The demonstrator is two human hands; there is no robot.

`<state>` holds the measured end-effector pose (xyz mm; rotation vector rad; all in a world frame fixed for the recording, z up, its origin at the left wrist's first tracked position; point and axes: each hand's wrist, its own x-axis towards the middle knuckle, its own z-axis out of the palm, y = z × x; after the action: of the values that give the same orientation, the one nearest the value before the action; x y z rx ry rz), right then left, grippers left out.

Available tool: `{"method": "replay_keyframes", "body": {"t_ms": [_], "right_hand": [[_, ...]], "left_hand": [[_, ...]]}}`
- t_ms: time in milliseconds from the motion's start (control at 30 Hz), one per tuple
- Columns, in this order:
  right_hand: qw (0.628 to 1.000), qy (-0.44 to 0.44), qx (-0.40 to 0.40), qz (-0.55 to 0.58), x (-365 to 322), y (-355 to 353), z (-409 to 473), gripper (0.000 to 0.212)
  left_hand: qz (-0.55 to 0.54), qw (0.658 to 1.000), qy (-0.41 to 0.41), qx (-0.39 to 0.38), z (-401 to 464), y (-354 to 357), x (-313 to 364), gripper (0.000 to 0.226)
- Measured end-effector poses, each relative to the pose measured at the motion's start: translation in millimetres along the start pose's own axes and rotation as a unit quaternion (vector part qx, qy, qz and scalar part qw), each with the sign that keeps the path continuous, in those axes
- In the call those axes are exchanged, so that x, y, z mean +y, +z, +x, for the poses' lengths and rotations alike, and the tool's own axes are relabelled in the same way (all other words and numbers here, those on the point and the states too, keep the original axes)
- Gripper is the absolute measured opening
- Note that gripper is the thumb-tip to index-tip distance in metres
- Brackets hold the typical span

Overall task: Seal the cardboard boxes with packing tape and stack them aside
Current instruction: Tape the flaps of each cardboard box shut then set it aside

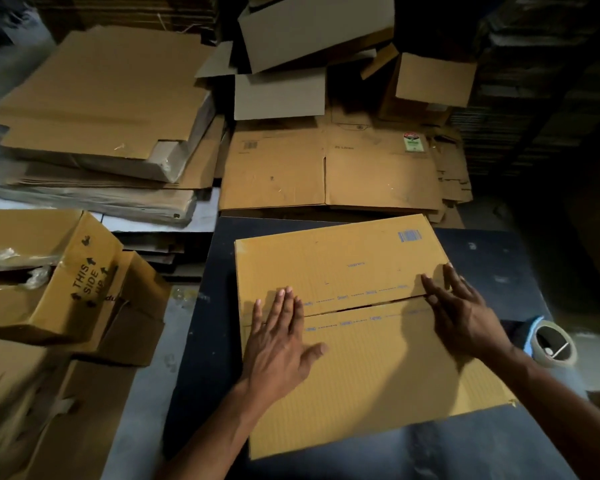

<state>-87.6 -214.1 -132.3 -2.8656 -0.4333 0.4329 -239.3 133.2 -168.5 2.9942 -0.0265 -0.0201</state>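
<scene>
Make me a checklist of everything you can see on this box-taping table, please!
Surface: dark table, partly bare.
Job's things: box lies on it, flaps closed, seam untaped; tape roll sits at its right.
Clutter: open "THIS SIDE UP" carton at left; flattened cardboard behind; wrapped cardboard bundles at far left.
Grippers: left hand flat on the seam; right hand flat across the seam's right end.
Cables: nothing seen.
Surroundings: dim; dark stacked sheets at right.

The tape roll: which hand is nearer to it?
Right. The right hand presses the box just left of the tape roll; the left hand lies flat further left.
</scene>
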Motion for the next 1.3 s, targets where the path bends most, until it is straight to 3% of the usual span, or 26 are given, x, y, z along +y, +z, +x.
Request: {"method": "replay_keyframes", "body": {"t_ms": [67,200,300,400,467,567,667,800,967,1067,1167,1300], "right_hand": [[0.999,0.012,0.028,0.018,-2,7,-11,0.052],[0.997,-0.01,0.057,0.043,9,14,-15,0.052],[0.993,-0.058,0.074,0.068,24,18,-15,0.052],[0.973,-0.106,0.095,0.179,62,1,-13,0.052],[0.978,-0.07,0.104,0.168,108,-15,-10,0.059],[1.0,-0.004,-0.014,0.003,186,-41,3,0.074],[0.971,-0.043,-0.178,-0.152,245,-49,21,0.077],[0.957,-0.081,-0.221,-0.17,274,-31,31,0.057],[0.97,-0.083,-0.17,-0.15,290,-25,30,0.033],[0.987,-0.04,-0.121,-0.1,301,-44,22,0.027],[1.0,-0.01,-0.003,-0.005,307,-83,9,0.025],[0.981,0.05,0.074,0.172,290,-134,-6,0.036]], "left_hand": [[-0.012,0.998,0.013,-0.054,11,-3,34,0.108],[0.008,0.99,0.087,-0.109,52,-7,108,0.116],[0.016,0.99,0.096,-0.101,85,4,160,0.11],[0.001,0.993,0.08,-0.084,108,18,192,0.101],[-0.008,0.993,0.075,-0.089,112,24,201,0.093],[-0.011,0.995,0.068,-0.069,118,29,209,0.08],[-0.039,0.998,0.03,-0.041,123,31,216,0.077],[-0.048,0.999,-0.011,-0.024,123,31,231,0.084],[-0.044,0.998,-0.047,-0.025,123,30,265,0.093],[-0.034,0.997,-0.05,-0.056,129,25,293,0.068],[-0.035,0.995,-0.044,-0.081,145,29,327,0.053],[-0.036,0.993,0.017,-0.115,163,33,369,0.073]]}}
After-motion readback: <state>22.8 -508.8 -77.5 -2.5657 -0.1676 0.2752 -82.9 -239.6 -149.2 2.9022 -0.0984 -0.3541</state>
